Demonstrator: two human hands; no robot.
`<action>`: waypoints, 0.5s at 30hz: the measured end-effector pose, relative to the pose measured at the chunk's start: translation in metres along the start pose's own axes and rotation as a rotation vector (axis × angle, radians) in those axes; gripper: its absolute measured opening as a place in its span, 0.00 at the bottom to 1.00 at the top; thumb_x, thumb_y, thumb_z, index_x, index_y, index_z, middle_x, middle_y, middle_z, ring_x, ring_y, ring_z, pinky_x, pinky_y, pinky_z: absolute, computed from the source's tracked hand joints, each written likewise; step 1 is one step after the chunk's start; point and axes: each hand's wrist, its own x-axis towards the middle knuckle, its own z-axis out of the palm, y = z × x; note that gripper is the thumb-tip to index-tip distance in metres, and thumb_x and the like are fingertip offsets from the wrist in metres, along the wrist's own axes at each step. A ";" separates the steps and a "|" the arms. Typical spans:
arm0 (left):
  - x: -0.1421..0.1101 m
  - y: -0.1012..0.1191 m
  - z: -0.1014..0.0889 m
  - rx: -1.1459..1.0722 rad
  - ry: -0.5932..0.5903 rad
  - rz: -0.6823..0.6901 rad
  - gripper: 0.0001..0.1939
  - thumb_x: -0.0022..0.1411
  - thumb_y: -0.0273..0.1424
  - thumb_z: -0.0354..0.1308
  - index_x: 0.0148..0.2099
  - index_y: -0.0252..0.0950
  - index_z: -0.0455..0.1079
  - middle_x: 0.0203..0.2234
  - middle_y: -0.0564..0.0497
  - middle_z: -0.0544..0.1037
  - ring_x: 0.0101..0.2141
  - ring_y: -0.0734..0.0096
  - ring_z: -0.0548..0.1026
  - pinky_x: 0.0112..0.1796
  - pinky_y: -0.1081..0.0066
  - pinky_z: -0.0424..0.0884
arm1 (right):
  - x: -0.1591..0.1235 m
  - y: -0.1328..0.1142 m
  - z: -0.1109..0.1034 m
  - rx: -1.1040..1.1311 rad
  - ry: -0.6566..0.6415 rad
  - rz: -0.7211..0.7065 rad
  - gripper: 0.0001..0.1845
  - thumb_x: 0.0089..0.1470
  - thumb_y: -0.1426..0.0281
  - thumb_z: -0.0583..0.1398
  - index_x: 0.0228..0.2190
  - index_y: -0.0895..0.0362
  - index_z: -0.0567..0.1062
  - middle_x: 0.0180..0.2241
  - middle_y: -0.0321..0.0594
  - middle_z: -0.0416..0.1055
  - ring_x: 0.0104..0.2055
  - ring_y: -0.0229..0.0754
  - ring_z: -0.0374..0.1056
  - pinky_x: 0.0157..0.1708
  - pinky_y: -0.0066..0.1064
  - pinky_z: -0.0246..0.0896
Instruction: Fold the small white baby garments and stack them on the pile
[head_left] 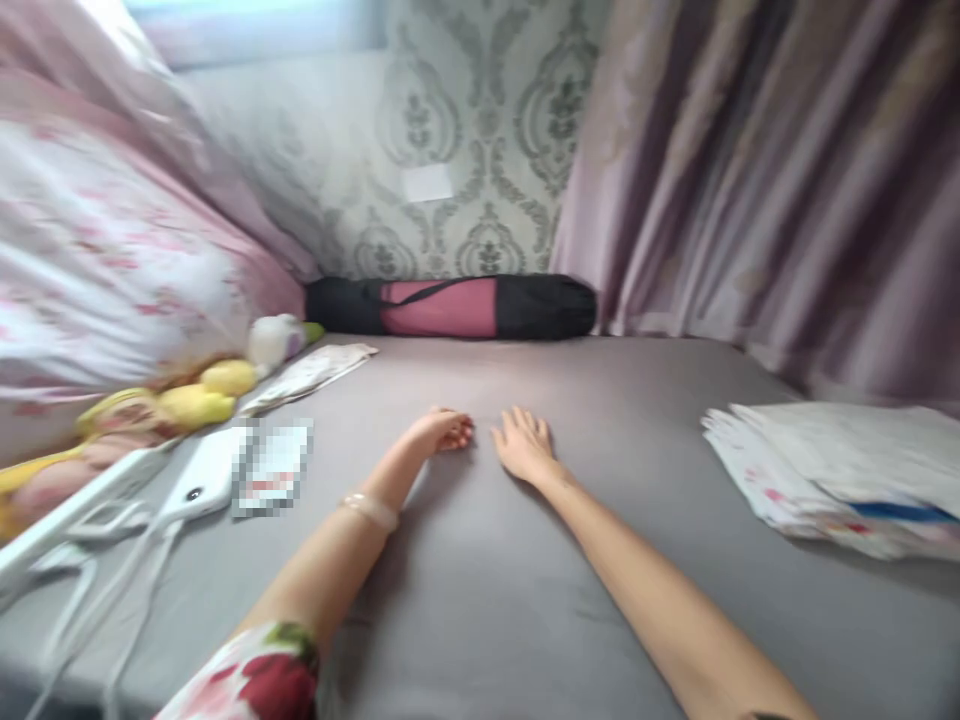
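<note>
My right hand lies palm down on the grey bed sheet, its fingers spread and nothing held. Just to its left, my left hand rests on its side on the same sheet. Its fingers are curled in toward the palm, and I see no object in them. A small gap separates the two hands. On my left wrist is a pale bangle, below which a floral sleeve covers the arm.
A black and pink cylindrical bag lies along the wall. Folded cloths are at right. Along the left lie plush toys, a folded pale cloth, a blurred-out packet and a white device with cords. Curtains hang at right.
</note>
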 end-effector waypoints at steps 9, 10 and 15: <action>0.013 0.040 -0.092 0.060 0.324 0.086 0.07 0.52 0.29 0.64 0.29 0.31 0.70 0.21 0.47 0.75 0.20 0.77 0.70 0.24 0.75 0.64 | 0.012 0.008 0.026 -0.120 0.093 -0.030 0.29 0.64 0.61 0.43 0.60 0.62 0.63 0.63 0.52 0.55 0.65 0.53 0.49 0.62 0.50 0.40; 0.012 0.045 -0.107 0.077 0.377 0.106 0.07 0.52 0.29 0.64 0.29 0.31 0.70 0.21 0.48 0.75 0.20 0.77 0.70 0.24 0.75 0.63 | 0.013 0.009 0.028 -0.129 0.101 -0.037 0.29 0.64 0.61 0.43 0.60 0.62 0.63 0.63 0.52 0.55 0.65 0.53 0.49 0.61 0.50 0.41; 0.003 0.052 -0.186 0.224 0.656 0.146 0.04 0.54 0.26 0.61 0.29 0.32 0.68 0.21 0.50 0.72 0.23 0.75 0.70 0.29 0.73 0.64 | 0.015 0.011 0.034 -0.148 0.141 -0.062 0.30 0.64 0.60 0.41 0.59 0.63 0.64 0.62 0.52 0.57 0.64 0.53 0.50 0.61 0.51 0.43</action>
